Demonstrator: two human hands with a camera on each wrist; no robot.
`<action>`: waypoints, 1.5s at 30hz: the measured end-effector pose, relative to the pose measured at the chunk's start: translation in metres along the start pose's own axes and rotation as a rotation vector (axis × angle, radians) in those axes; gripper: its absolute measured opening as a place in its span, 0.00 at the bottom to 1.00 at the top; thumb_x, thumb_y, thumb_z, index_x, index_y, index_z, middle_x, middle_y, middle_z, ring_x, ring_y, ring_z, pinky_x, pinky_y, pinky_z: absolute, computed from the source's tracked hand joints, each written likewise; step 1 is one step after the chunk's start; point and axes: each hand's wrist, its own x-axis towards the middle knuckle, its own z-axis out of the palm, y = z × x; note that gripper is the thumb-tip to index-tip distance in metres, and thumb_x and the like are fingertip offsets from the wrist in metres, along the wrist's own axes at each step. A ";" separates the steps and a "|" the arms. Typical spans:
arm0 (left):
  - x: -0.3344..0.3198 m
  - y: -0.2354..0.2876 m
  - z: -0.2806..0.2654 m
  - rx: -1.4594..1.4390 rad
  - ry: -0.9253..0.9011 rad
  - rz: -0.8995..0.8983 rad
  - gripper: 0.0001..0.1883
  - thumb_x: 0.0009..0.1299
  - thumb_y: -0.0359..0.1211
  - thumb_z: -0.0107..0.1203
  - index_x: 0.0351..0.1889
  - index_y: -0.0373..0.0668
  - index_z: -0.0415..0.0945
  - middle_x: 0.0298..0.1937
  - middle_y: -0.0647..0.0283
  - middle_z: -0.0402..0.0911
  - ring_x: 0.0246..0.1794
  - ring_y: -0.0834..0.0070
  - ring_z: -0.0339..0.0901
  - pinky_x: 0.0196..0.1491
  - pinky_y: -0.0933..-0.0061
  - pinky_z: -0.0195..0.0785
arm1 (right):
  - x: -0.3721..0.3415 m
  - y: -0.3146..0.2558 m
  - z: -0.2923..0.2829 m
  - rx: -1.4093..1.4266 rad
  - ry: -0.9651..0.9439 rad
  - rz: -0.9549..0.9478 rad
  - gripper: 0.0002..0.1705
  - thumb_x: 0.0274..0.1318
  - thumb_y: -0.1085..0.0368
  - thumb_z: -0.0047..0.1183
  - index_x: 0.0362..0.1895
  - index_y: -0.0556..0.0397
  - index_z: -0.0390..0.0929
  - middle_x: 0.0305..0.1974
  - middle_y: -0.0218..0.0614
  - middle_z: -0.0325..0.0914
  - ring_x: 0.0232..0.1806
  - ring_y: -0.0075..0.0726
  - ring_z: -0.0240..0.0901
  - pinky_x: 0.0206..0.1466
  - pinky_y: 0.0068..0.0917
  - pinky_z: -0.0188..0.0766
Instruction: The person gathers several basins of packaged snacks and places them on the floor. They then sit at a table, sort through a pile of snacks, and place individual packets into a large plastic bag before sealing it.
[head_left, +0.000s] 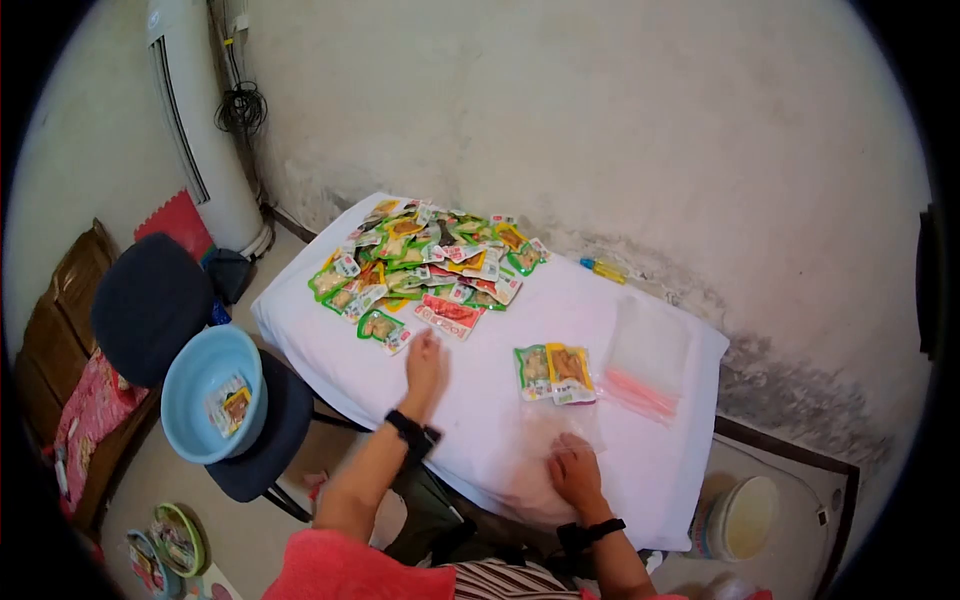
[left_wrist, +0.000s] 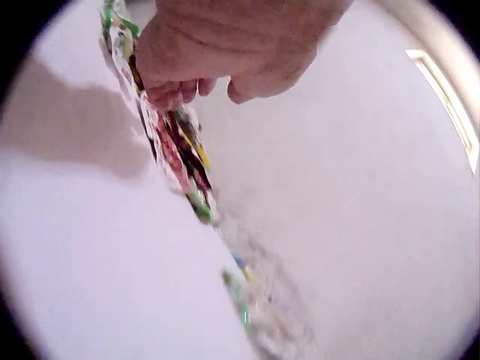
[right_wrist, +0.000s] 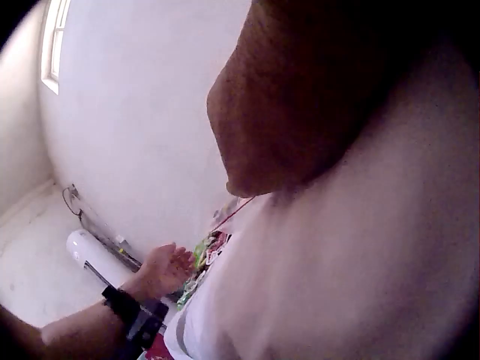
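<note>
My left hand hovers just in front of a heap of small snack packets, its fingers loosely bent. Nothing shows between those fingers in the left wrist view. Nearest to it are a red packet and a green-edged packet. Nearer the front edge, my right hand rests on a clear plastic bag, fingers relaxed against it. Two packets, one green-edged and one yellow, lie side by side at the bag's far end. The right fingertips are hidden in the right wrist view.
A stack of clear zip bags with pink strips lies to the right. Yellow-and-blue items lie along the wall edge. A blue basin with a few packets sits on a chair at left; a bucket stands at right.
</note>
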 end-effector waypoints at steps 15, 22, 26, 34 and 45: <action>0.203 -0.077 -0.025 -0.713 -0.050 -0.518 0.10 0.70 0.41 0.46 0.29 0.47 0.67 0.23 0.64 0.68 0.25 0.72 0.67 0.30 0.69 0.67 | 0.000 -0.001 -0.010 -0.021 -0.009 0.025 0.15 0.48 0.63 0.57 0.40 0.56 0.75 0.46 0.49 0.74 0.49 0.55 0.69 0.54 0.44 0.65; 0.119 -0.016 -0.026 -0.771 0.022 -0.495 0.04 0.68 0.30 0.52 0.35 0.40 0.71 0.30 0.68 0.73 0.33 0.77 0.71 0.41 0.75 0.68 | 0.001 -0.001 -0.010 0.020 0.028 0.042 0.10 0.48 0.63 0.56 0.32 0.56 0.76 0.42 0.47 0.75 0.50 0.53 0.69 0.55 0.43 0.64; 0.022 0.015 -0.027 -1.070 -0.128 -0.564 0.08 0.72 0.30 0.43 0.39 0.36 0.72 0.35 0.64 0.76 0.35 0.79 0.74 0.42 0.81 0.71 | 0.002 -0.004 -0.013 0.074 0.066 0.048 0.08 0.47 0.65 0.55 0.30 0.56 0.76 0.40 0.45 0.76 0.49 0.52 0.70 0.55 0.42 0.63; -0.115 0.045 -0.066 -0.008 -0.340 -0.507 0.13 0.68 0.34 0.51 0.49 0.40 0.73 0.47 0.63 0.74 0.44 0.71 0.71 0.45 0.69 0.65 | -0.001 -0.008 -0.011 0.015 0.115 0.080 0.05 0.46 0.68 0.55 0.31 0.52 0.76 0.39 0.41 0.76 0.47 0.48 0.71 0.53 0.39 0.65; -0.074 0.010 -0.083 1.003 -0.066 0.453 0.29 0.60 0.38 0.57 0.59 0.36 0.65 0.59 0.45 0.65 0.58 0.50 0.62 0.59 0.55 0.55 | -0.005 -0.006 -0.009 -0.015 0.174 -0.003 0.05 0.46 0.66 0.55 0.30 0.52 0.76 0.35 0.36 0.76 0.42 0.43 0.71 0.50 0.39 0.65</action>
